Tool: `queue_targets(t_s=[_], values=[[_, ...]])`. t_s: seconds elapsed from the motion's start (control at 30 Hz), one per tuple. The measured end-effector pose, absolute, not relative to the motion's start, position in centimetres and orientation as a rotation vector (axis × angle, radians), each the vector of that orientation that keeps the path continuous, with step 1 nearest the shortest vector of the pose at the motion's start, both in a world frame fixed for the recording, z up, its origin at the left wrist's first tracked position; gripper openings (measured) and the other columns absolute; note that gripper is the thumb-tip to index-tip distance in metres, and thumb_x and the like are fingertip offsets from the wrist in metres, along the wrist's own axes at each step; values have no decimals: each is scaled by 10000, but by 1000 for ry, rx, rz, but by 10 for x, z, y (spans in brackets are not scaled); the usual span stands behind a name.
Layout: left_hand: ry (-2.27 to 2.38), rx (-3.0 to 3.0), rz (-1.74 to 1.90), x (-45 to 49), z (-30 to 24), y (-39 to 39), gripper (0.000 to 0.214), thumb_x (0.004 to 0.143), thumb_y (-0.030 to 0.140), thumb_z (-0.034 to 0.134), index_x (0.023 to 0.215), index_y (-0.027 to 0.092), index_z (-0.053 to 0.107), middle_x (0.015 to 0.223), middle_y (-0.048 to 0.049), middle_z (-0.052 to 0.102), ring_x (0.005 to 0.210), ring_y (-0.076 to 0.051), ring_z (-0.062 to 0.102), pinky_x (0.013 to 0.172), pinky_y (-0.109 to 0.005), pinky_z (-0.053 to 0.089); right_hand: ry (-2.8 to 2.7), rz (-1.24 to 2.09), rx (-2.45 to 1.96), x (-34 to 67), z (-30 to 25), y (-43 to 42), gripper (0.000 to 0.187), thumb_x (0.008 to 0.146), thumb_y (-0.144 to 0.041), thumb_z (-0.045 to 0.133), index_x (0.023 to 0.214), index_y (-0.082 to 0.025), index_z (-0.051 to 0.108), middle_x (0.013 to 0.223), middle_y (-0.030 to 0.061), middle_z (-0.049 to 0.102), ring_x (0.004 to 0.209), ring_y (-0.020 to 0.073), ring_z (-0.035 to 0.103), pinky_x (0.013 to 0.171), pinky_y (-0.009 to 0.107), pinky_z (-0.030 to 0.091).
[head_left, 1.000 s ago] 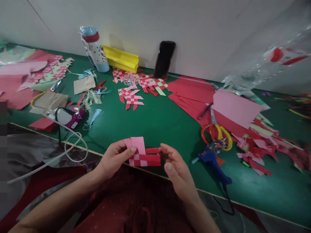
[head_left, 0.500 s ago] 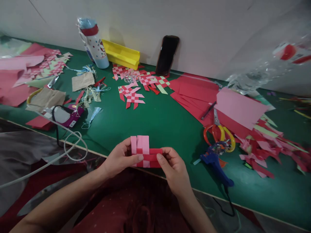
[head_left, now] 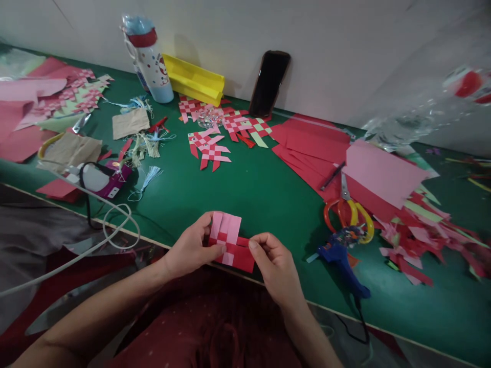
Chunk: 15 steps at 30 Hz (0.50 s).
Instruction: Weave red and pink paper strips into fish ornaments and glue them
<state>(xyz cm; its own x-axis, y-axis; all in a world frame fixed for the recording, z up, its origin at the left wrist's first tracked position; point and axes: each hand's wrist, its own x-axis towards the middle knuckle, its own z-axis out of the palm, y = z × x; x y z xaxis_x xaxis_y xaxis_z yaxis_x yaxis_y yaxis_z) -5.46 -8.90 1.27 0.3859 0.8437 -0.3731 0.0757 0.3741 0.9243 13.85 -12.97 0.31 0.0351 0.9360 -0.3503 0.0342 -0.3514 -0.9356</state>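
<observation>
At the near edge of the green counter [head_left: 261,189], a person's left hand [head_left: 192,250] and right hand [head_left: 274,266] hold a woven paper piece [head_left: 230,243] of red and pink strips from either side, each grip closed on it with the thumb on top. Scissors [head_left: 348,214] and a blue glue gun [head_left: 341,258] lie just to the right; more woven pieces [head_left: 209,151] sit farther back.
</observation>
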Motion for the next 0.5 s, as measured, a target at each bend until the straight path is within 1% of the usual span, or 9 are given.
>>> queue_targets(t_s=[0.17, 0.27, 0.4, 0.5], values=[[998, 1035, 631, -56, 12, -86, 502, 735, 184, 681, 1194, 160, 478, 961, -31, 656, 808, -139, 622, 738, -278, 511, -1010, 1493, -1519, 144, 1, -131, 416, 879, -590, 548, 1026, -207, 619, 837, 34, 676, 733, 173, 612, 649, 281, 500], [944, 990, 598, -57, 12, -85, 532, 736, 189, 678, 1217, 157, 453, 968, -37, 651, 796, -135, 614, 722, -276, 507, -991, 1562, -1477, 144, 1, -131, 453, 881, -605, 537, 1081, -206, 612, 894, 50, 700, 812, 192, 649, 720, 306, 523], [949, 1094, 582, -56, 14, -86, 597, 726, 175, 661, 1275, 161, 425, 1048, -57, 634, 848, -151, 616, 753, -288, 505, -965, 1638, -1374, 139, 4, -128, 410, 832, -524, 650, 1086, -205, 613, 982, 64, 710, 885, 196, 662, 796, 324, 532], [978, 1206, 572, -54, 16, -87, 639, 717, 164, 638, 1314, 170, 413, 1094, -68, 627, 883, -166, 623, 787, -303, 502, -989, 1595, -1386, 135, 5, -126, 365, 793, -426, 705, 1068, -200, 625, 972, 59, 707, 851, 182, 658, 773, 311, 538]])
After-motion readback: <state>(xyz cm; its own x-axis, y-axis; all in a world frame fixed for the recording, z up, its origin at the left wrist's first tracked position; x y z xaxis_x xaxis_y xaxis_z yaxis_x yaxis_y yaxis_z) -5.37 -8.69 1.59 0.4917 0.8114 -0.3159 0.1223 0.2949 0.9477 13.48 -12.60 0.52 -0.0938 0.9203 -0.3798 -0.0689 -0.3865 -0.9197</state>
